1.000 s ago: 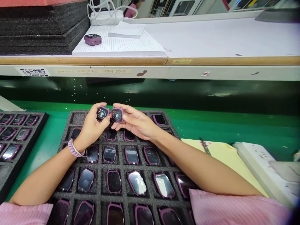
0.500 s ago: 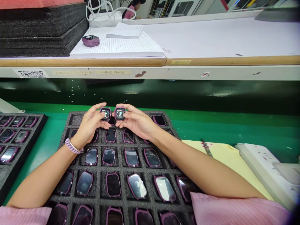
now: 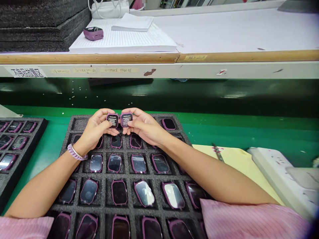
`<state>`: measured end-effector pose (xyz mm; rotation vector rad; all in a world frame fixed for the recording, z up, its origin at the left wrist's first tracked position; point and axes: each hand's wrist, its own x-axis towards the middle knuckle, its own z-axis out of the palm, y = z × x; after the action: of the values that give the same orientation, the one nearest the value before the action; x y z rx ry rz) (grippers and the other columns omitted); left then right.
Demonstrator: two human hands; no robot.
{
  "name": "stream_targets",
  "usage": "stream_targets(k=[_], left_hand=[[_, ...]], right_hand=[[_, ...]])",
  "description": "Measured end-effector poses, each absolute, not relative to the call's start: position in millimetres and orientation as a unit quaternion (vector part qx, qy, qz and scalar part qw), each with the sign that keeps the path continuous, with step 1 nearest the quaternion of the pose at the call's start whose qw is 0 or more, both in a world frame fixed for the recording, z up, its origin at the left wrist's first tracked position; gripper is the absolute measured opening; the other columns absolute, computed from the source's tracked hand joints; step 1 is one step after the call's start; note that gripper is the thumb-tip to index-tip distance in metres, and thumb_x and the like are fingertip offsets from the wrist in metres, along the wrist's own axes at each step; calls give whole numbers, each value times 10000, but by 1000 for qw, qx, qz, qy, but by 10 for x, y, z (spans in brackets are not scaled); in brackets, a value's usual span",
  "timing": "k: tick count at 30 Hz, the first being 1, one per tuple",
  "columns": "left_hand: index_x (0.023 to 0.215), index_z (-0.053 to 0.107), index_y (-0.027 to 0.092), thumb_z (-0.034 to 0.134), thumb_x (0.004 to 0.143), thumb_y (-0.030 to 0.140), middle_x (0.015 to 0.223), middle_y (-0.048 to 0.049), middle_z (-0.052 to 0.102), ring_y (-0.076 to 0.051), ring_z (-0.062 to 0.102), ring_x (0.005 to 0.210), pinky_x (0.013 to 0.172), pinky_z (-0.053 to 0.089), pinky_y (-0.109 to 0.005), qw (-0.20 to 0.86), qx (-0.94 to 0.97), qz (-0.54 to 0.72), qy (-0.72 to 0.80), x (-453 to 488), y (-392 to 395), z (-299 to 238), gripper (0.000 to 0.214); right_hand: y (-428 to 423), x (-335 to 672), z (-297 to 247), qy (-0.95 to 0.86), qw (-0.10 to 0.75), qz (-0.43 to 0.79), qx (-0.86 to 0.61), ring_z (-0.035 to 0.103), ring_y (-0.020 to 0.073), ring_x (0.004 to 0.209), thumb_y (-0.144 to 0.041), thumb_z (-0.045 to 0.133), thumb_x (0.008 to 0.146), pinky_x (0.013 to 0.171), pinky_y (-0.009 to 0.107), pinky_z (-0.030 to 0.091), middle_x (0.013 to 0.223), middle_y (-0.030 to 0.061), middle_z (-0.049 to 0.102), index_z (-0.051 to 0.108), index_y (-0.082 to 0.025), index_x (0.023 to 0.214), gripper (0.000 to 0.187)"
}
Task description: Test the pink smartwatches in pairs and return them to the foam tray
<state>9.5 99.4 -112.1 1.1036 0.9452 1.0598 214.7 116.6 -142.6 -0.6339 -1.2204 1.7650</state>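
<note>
On a green bench (image 3: 53,132), a foam tray (image 3: 103,199) is stocked with purple watches (image 3: 119,192), one per filled compartment. Above its far rows, a left watch (image 3: 114,119) is pinched in the left hand (image 3: 94,129), a right watch (image 3: 126,118) in the right hand (image 3: 144,126), both screens lit with text. Beyond, a notebook (image 3: 139,43) is laid on the shelf (image 3: 224,33).

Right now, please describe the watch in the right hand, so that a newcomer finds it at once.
Start at the central foam tray. Over its far rows, the right hand holds the purple-framed watch. It displays white text, unlike the watches visible in the tray; the similar watch beside it is in the left hand.
</note>
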Motion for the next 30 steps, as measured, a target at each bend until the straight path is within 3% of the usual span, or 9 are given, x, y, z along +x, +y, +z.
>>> stream_targets(k=[9,25,30], left_hand=[[1092,570,149,748,678,232,949,-2,704,-155,748,604,601,660,-221,619,484,460,413,97,1006,-1118,458],[1099,565,163,782,744,229,982,-16,706,-146,748,629,623,661,-230,611,503,455,408,86,1001,-1136,422],[1121,561,167,757,675,163,1052,-16,700,-143,760,659,663,671,-226,611,503,464,399,99,1000,-1147,487]], right_hand=[[1167,2147,-1424,-507,438,698,-255,716,130,707,-258,854,843,646,232,565,928,-7,710,581,-193,1194,449],[1146,2133,-1404,-514,445,688,-254,699,117,707,-175,791,794,638,220,535,981,2,692,566,-176,1212,475],[1158,2135,-1405,-517,447,680,-265,662,106,694,-151,773,747,630,221,509,1010,-2,682,558,-190,1212,514]])
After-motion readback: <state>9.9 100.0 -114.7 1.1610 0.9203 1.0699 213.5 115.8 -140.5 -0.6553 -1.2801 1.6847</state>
